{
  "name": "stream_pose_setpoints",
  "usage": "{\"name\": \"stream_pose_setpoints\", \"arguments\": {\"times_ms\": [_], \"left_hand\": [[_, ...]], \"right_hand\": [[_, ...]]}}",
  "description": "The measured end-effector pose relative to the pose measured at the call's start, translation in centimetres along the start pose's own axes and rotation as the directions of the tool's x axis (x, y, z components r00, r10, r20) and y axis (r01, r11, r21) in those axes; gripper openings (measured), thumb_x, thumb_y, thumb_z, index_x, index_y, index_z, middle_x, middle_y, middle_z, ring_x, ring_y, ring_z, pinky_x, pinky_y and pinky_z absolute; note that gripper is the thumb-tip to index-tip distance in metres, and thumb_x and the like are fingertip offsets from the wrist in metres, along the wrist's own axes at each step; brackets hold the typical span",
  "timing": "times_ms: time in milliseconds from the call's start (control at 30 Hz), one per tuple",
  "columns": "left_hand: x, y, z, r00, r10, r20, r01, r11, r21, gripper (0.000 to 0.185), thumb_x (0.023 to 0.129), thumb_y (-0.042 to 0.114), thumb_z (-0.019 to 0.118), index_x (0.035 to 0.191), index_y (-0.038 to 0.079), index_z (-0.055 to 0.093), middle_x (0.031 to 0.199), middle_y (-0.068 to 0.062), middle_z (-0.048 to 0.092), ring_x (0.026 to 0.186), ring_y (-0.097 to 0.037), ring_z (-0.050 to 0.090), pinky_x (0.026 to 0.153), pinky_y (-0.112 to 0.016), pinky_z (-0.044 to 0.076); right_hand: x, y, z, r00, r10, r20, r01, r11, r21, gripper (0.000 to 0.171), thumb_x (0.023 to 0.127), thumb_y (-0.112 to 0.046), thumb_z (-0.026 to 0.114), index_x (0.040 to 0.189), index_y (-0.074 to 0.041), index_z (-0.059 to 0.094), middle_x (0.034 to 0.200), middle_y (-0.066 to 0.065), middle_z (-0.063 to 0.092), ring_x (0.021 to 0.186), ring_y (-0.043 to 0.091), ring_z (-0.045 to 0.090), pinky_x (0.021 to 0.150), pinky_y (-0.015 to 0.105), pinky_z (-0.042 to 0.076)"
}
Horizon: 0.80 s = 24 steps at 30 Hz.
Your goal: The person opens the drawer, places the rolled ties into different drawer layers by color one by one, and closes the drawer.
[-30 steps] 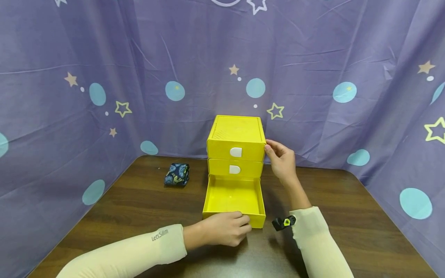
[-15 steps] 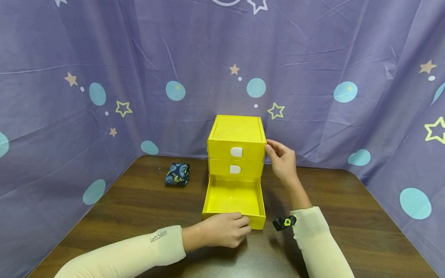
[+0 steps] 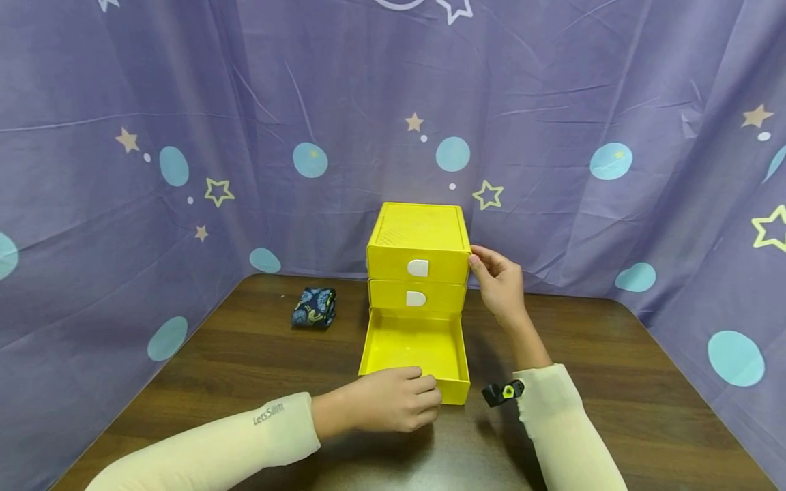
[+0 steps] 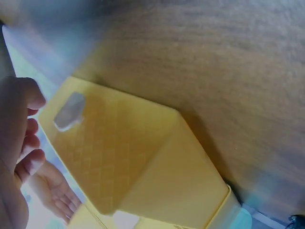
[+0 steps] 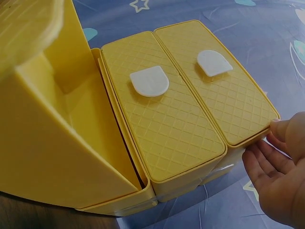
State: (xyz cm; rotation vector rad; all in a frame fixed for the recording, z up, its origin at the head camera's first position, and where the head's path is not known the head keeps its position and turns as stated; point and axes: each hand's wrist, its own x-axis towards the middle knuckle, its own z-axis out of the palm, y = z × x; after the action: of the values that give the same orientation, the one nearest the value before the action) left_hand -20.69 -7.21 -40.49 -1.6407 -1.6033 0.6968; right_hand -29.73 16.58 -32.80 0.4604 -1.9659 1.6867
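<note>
A yellow drawer cabinet (image 3: 420,228) stands at the back of the table with its bottom drawer (image 3: 453,391) pulled out. No objects show inside that drawer. The two upper drawers, each with a white handle, are pushed in. My left hand (image 3: 393,399) is at the pulled-out drawer's front; in the left wrist view its loosely curled fingers are apart from the drawer's white handle (image 4: 70,112) and hold nothing. With my right hand (image 3: 502,288) I hold the cabinet's upper right front corner, thumb on the front edge (image 5: 275,120) and fingers along the side.
A folded dark blue patterned cloth (image 3: 314,308) lies on the brown wooden table (image 3: 258,372), left of the cabinet. A purple curtain (image 3: 528,129) with stars and dots hangs behind and at both sides. A small black device (image 3: 502,393) sits at the right cuff.
My left hand has shifted slightly up and left over the drawer's front, and its fingers have come off the drawer. The right hand stays at the cabinet's corner. The drawer has barely moved.
</note>
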Motion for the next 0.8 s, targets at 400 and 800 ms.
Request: {"name": "stream_pose_setpoints", "arguments": {"times_ms": [400, 800], "left_hand": [[-2.8, -3.7, 0.4, 0.982, -0.176, -0.072, 0.174, 0.984, -0.031, 0.020, 0.098, 0.026, 0.054, 0.104, 0.014, 0.069, 0.096, 0.001, 0.060, 0.083, -0.017, 0.052, 0.070, -0.025, 0.047], [-7.2, -5.7, 1.9, 0.937, -0.349, 0.007, 0.348, 0.931, -0.110, 0.018, 0.095, 0.022, 0.058, 0.100, 0.009, 0.069, 0.092, -0.004, 0.061, 0.080, -0.022, 0.051, 0.063, -0.029, 0.043]], "right_hand": [[0.2, 0.2, 0.1, 1.000, -0.011, -0.003, 0.011, 1.000, 0.003, 0.030, 0.101, -0.003, 0.063, 0.127, 0.014, 0.065, 0.118, 0.029, 0.069, 0.101, 0.034, 0.069, 0.085, 0.014, 0.055], [1.2, 3.6, 0.1, 0.999, -0.017, -0.027, 0.018, 0.999, 0.042, 0.031, 0.100, -0.010, 0.067, 0.127, 0.006, 0.069, 0.117, 0.025, 0.071, 0.092, 0.010, 0.068, 0.085, 0.016, 0.056]]}}
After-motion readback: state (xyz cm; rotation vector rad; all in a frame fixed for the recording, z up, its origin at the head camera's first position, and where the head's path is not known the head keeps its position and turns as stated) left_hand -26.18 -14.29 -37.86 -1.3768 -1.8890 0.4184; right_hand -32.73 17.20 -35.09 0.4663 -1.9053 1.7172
